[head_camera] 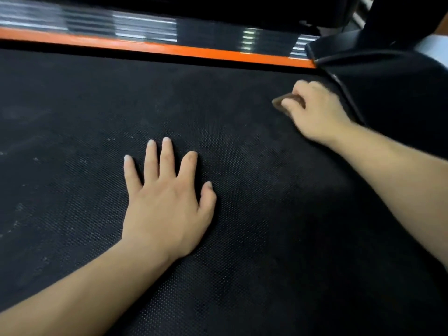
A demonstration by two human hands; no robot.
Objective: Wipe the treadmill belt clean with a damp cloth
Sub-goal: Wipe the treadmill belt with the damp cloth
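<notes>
Nearest, the left hand [167,204] lies flat, fingers [167,154] spread on the belt [72,190]. Beyond and to their right, the right hand [312,110] pinches a wadded cloth [277,105] against the belt. The cloth looks soft and light, probably best gripped bunched. An orange rail [169,48] lies farthest.

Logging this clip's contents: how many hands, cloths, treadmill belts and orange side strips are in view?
Hands: 2, the left hand flat on the treadmill belt, the right hand gripping the cloth
Cloths: 1
Treadmill belts: 1
Orange strip: 1
Total: 5
</notes>
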